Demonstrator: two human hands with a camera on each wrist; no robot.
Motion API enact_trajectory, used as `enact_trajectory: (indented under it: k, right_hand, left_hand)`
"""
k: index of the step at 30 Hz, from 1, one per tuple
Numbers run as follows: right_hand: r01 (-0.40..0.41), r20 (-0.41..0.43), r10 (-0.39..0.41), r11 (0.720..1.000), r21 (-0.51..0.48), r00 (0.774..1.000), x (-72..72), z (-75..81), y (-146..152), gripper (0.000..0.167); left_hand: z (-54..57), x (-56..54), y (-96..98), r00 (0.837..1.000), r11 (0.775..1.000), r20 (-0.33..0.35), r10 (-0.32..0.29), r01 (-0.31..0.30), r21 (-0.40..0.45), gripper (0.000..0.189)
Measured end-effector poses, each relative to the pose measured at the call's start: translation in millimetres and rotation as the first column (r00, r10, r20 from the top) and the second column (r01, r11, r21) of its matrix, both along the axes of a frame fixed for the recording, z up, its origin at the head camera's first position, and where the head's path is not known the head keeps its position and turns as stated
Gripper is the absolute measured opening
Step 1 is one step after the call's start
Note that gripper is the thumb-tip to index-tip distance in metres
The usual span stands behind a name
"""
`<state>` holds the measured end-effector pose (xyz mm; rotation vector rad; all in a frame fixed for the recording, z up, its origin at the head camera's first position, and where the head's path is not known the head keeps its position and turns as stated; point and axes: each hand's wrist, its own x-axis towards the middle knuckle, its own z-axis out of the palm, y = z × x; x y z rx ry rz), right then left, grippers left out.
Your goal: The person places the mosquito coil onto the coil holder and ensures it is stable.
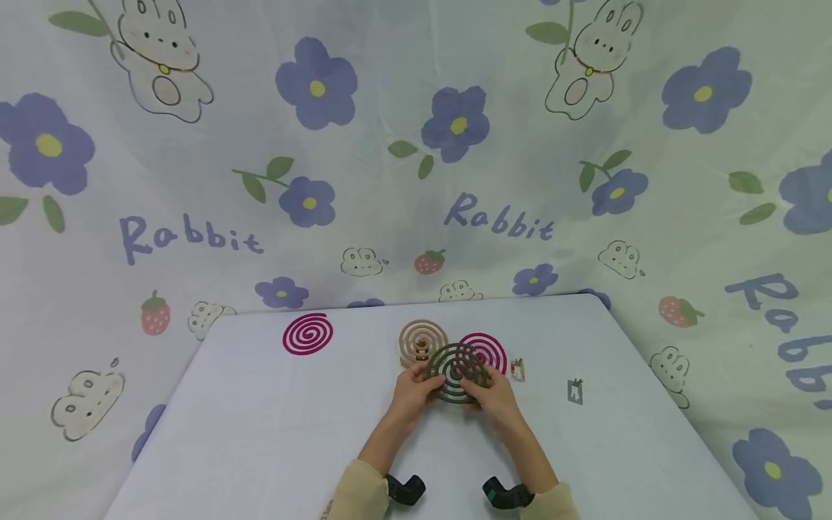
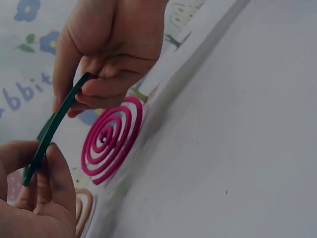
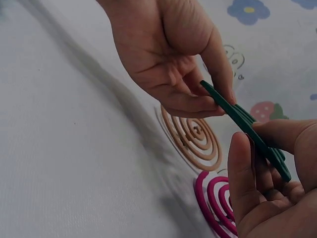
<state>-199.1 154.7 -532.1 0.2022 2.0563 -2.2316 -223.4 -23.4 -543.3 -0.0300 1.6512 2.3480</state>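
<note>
Beige sleeves [image 1: 362,492], black wrist cameras [image 1: 407,490]

"Where do the arms come from?"
"The left forearm [image 1: 383,440] and the right forearm [image 1: 534,456] reach forward out of the left sleeve [image 1: 361,491] and the right sleeve [image 1: 554,503], slanting inward."
"And the hands?"
"Near each other, slightly apart. The left hand [image 1: 409,396] and the right hand [image 1: 499,399] are both pinching, thumb against fingers."
"Which way do the thumbs point?"
"Inward. The left thumb [image 1: 434,383] and right thumb [image 1: 471,390] lie on the side nearer the body."
"The fingers?"
"Bent, opposite the thumbs, as both wrist views show."
"Are the wrists bare?"
"The skin shows between hand and sleeve on both arms."
</note>
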Motion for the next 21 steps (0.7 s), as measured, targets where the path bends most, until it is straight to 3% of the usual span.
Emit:
enact_trajectory:
  k: [6, 21]
  right_hand:
    - [0.014, 0.016, -0.014, 1.0, 0.011, 1.0, 3.5, 2.2, 10, 0.04]
    - [0.063, 0.01, -0.064, 0.996, 0.063, 0.998, 5.5, 7.9, 37, 0.038]
  left_hand:
    - [1.0, 0.3, 9.4, 1.0, 0.999, -0.015, -0.013, 0.012, -0.029, 0.047]
    - [21.4, -4.4, 37.0, 0.997, 0.995, -0.037, -0.065, 0.061, -0.084, 0.045]
